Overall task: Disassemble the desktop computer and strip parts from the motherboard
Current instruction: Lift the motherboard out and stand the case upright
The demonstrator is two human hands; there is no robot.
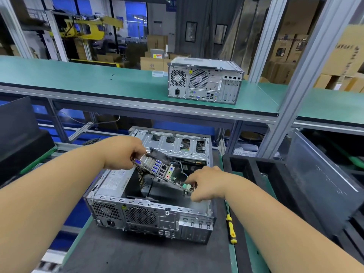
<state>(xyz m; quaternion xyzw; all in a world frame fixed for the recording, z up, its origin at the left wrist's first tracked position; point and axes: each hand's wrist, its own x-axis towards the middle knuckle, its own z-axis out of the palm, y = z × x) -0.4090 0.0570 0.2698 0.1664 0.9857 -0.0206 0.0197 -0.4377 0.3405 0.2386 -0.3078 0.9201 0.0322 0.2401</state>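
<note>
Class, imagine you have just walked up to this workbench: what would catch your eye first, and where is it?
First, the two hands, left hand and right hand, gripping a tilted motherboard above the open computer case at centre. Next, a second, closed computer on the green shelf behind, and a yellow-handled screwdriver right of the case.

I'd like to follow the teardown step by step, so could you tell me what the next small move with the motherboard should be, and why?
Probably keep lifting the motherboard up and clear of the open case. The left hand grips its port end and the right hand its other edge, so it is already tilted above the case. A thin cable seems still attached, so go slowly.
</note>
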